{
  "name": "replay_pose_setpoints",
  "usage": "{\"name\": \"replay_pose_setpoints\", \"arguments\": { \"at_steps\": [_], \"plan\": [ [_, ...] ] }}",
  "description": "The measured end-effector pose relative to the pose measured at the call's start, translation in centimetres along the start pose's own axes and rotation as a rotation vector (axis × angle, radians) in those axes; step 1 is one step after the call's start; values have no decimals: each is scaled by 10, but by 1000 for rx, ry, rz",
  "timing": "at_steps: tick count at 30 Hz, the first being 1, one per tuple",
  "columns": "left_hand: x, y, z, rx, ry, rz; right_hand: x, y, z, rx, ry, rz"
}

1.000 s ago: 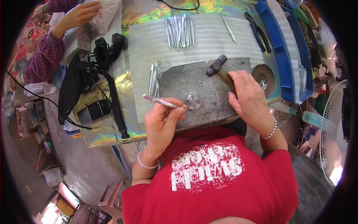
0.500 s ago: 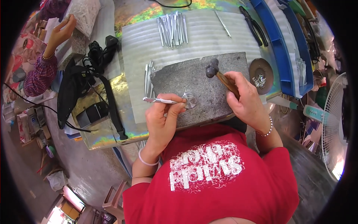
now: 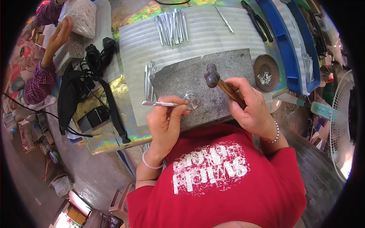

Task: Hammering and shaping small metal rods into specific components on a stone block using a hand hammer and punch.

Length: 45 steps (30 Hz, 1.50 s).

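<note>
Mid-frame, the left hand pinches a silver rod, the right hand grips a hammer, slab edge spanning the gap.

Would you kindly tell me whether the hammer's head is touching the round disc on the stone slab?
Apart: the head view shows bare stone slab between the hammer's head and the round disc.
</note>
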<state>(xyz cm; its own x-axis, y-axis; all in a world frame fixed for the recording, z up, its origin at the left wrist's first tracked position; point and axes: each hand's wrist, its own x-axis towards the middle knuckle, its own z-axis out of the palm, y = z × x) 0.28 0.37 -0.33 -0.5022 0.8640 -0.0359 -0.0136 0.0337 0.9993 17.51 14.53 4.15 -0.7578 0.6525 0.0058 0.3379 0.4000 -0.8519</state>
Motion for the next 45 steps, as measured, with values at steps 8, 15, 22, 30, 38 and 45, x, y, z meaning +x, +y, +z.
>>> {"name": "replay_pose_setpoints", "arguments": {
  "at_steps": [8,15,22,30,38,45],
  "plan": [
    [1,1,1,79,7,21,-2,-6,-1,37,-54,5],
    [1,-1,6,161,55,113,-7,-9,3,78,-54,34],
    [2,6,2,729,-94,627,15,-38,7,254,-165,-227],
    [9,22,-6,609,-230,420,30,-51,12,100,-269,-586],
    [13,11,-9,700,-176,564,-9,-73,-26,315,-220,-144],
    [17,11,-9,615,-197,564,-5,-93,-47,-160,-324,-418]
  ]
}}
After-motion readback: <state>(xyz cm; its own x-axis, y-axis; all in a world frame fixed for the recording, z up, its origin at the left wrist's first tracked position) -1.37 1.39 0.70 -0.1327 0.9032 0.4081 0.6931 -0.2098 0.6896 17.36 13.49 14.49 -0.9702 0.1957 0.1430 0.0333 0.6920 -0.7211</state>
